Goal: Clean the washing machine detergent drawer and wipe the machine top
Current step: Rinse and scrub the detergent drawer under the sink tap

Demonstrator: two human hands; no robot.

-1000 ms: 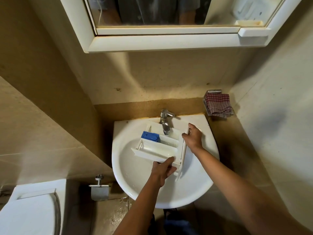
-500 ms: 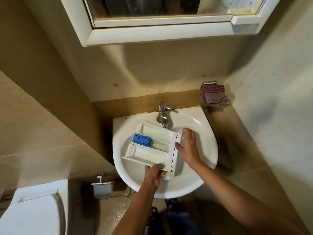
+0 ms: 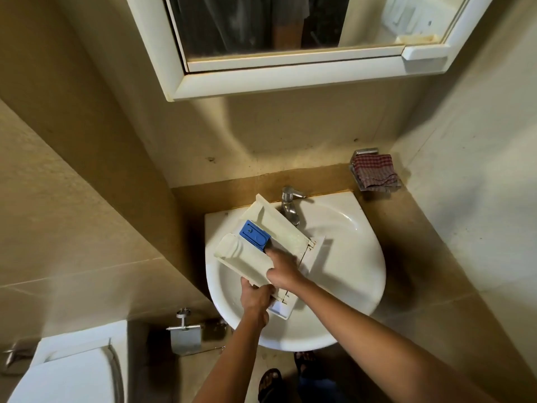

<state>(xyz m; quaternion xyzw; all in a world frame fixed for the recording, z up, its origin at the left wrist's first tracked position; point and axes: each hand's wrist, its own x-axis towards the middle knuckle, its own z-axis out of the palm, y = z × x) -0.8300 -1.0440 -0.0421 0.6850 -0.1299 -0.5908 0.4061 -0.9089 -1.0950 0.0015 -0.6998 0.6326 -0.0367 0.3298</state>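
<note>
Detergent drawer (image 3: pixel 263 251), white plastic, tilted over white ceramic basin (image 3: pixel 345 228). Left hand (image 3: pixel 255 298) fingers gripping near corner; right hand (image 3: pixel 283 270) forefinger at blue plastic insert (image 3: pixel 255 235), other fingers unclear. Cleaning step: likely prise insert free, rinse.

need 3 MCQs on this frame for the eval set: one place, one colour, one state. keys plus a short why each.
1. Where is the checked cloth?
A) in the basin
B) on the toilet lid
C) in the wall holder right of the sink

2. What colour is the insert in the detergent drawer?
A) blue
B) red
C) green

3. What is the left hand doing?
A) turning the tap
B) gripping the drawer's near end
C) hanging free

Key:
1 C, the cloth drapes from the metal holder on the wall.
2 A, the insert is plainly blue against the cream drawer.
3 B, its fingers wrap the drawer's end above the sink.
</note>
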